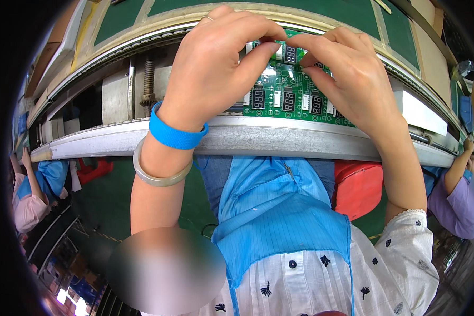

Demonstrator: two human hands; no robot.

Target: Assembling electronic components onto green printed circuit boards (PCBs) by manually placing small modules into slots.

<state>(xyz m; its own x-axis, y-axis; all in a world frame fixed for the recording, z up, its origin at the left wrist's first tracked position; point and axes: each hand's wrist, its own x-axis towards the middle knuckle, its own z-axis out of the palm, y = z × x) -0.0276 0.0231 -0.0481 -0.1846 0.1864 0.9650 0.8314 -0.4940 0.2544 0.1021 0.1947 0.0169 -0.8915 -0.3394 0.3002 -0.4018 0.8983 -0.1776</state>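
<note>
A green circuit board (299,80) lies across the conveyor, carrying several black digit displays (288,100) and white connectors (277,98). Over the board's far left part is my left hand (218,63), its thumb and forefinger pinched close to a display. Whatever sits between those fingertips is too small to name. My right hand (347,71) curls over the far right part, forefinger reaching toward the left fingertips. Its thumb is drawn up near the other fingers, and any small part there is hidden. Both hands cover portions of the board.
A silver metal rail (289,138) runs along the near side. Left of the board are a threaded rod (149,79) and metal plates. A white block (422,113) sits at the right. Beneath the rail is a red stool (358,189). Other people (458,205) work at both sides.
</note>
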